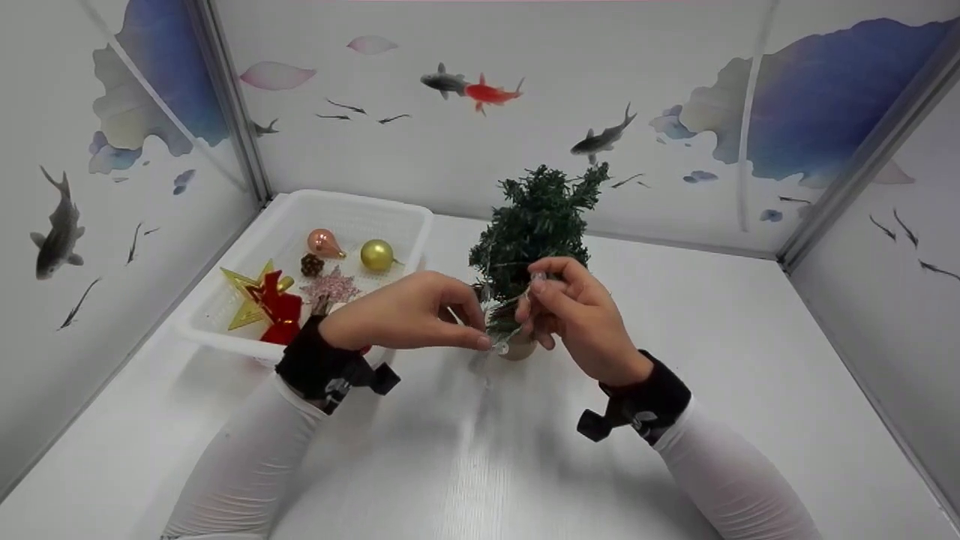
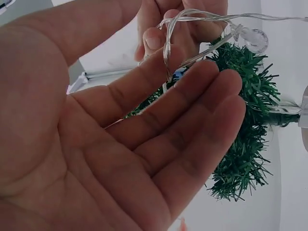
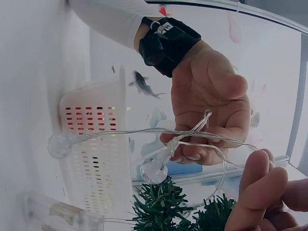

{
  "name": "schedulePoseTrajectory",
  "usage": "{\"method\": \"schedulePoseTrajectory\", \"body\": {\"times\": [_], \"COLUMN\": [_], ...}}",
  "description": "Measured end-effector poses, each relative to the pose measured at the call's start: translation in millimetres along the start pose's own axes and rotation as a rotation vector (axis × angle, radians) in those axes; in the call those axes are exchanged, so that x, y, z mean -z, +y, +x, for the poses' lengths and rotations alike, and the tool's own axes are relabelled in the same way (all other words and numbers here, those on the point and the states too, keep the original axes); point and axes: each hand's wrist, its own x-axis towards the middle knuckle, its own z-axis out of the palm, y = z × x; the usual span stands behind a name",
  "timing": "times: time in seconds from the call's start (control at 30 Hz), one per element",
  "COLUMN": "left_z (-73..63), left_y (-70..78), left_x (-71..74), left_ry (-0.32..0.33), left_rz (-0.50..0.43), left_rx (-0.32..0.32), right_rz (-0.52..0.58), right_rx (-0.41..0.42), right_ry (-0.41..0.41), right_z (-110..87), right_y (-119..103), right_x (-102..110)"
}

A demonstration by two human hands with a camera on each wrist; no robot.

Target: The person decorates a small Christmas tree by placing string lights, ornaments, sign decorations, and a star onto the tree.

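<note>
A string of clear-bulbed fairy lights [image 3: 159, 131] hangs between the two hands, in front of a small green artificial Christmas tree [image 1: 544, 214]. My right hand [image 1: 581, 322] pinches its thin wire between thumb and fingers, as the right wrist view shows. Thumb and fingers of my left hand [image 1: 412, 311] are spread apart, its fingers nearly straight, with the wire running past the fingertips. One round clear bulb [image 3: 154, 171] dangles below that hand; another bulb [image 3: 60, 146] hangs farther out, near the basket in this view. The tree's pale base [image 1: 517, 346] shows below the hands.
Left of the tree stands a white plastic basket [image 1: 195, 330]. It holds a gold star [image 1: 244, 300], a red bow [image 1: 283, 311], a gold ball [image 1: 376, 256], a pink ornament [image 1: 322, 241] and a pinecone [image 1: 312, 265]. Printed panels wall in the white table [image 1: 712, 337].
</note>
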Motion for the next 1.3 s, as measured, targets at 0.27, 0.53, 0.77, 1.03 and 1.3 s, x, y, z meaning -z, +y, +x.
{"method": "schedulePoseTrajectory", "body": {"times": [0.27, 0.53, 0.77, 1.03, 1.3], "left_z": [2.9, 2.8, 3.4, 3.8, 3.8], "left_y": [-0.9, -1.7, -1.7, 0.4, -0.7], "left_x": [-3.2, -3.9, -4.0, -4.6, -5.8], "left_ry": [0.094, 0.094, 0.074, 0.067, 0.075], "left_rz": [0.012, 0.033, 0.049, 0.081, 0.073], "left_rx": [-0.023, -0.001, 0.012, 0.059, 0.055], "right_rz": [-0.008, 0.011, 0.052, 0.142, 0.235], "right_rx": [-0.002, 0.006, 0.001, 0.006, 0.065], "right_ry": [-0.029, -0.163, -0.183, -0.133, -0.161], "right_z": [-2.1, -5.1, -5.4, -5.1, -4.5], "right_y": [-9.9, -20.3, -20.5, -15.4, -11.6], "right_x": [2.2, 5.9, 7.1, 3.9, 1.7]}}
